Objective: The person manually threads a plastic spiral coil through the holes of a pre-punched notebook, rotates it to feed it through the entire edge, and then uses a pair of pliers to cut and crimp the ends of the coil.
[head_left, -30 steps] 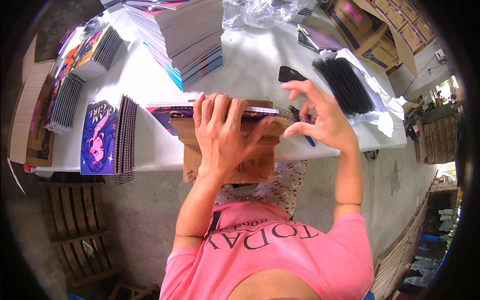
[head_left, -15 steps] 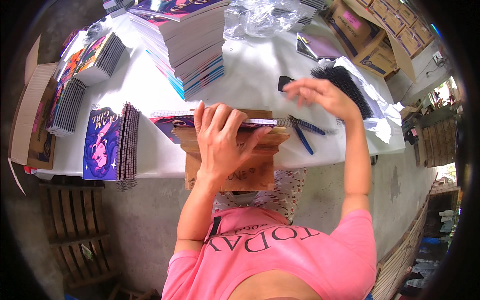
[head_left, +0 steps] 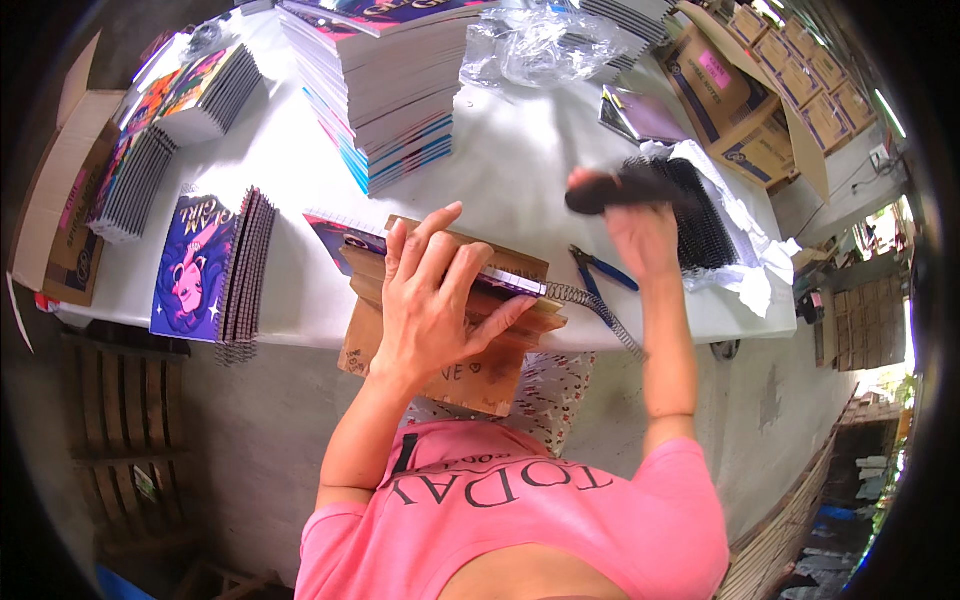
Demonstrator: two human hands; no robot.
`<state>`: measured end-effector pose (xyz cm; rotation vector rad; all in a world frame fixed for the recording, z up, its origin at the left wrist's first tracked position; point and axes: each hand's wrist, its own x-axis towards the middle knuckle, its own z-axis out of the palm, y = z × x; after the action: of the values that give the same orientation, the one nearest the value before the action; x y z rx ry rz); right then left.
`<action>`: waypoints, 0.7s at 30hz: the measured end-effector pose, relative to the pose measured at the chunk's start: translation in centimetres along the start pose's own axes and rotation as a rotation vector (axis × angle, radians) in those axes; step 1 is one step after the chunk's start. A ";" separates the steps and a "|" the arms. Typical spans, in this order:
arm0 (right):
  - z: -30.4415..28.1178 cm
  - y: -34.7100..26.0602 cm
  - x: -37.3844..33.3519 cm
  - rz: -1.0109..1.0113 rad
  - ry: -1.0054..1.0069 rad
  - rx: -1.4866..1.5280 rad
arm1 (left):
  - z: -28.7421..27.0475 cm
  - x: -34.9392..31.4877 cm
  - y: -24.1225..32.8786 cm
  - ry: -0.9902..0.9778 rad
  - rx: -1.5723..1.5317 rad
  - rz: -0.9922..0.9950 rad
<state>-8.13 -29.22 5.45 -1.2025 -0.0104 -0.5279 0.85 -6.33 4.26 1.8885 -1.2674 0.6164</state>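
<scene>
Notebook [head_left: 513, 284]: dial centre, at wooden stand [head_left: 500, 387], pinched by left hand [head_left: 425, 300] | coil [head_left: 601, 309]: judged partly threaded, extent hidden; loose tail outstanding toward 4 o'clock | blurred black object [head_left: 615, 192]: grasped by right hand [head_left: 640, 238], 2 o'clock | coiled notebooks [head_left: 241, 285]: 9 o'clock

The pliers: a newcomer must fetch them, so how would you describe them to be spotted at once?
On the white table, look right of the wooden stand. Just beyond the dark coil lie the pliers. Their blue handles, spread in a V, set them apart from the springy coil.
</scene>
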 end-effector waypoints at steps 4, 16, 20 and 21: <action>2.6 0.5 -0.6 -0.025 -0.526 -0.433 | -0.6 -0.3 0.1 -0.091 -0.037 -0.010; 4.2 -1.0 -0.7 -0.311 -0.561 -0.284 | -0.2 -0.3 0.1 -0.001 -0.147 -0.098; 4.6 0.0 1.1 -0.137 -0.347 -0.958 | 0.2 -0.7 0.1 0.022 -0.201 -0.107; 5.2 -0.2 1.1 -0.190 -0.423 -0.756 | 0.4 -0.8 -0.1 0.047 -0.215 -0.116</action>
<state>-5.90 -25.08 7.88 -2.0528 -0.3116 -0.4423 0.67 -6.20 3.42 1.7450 -1.1375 0.4427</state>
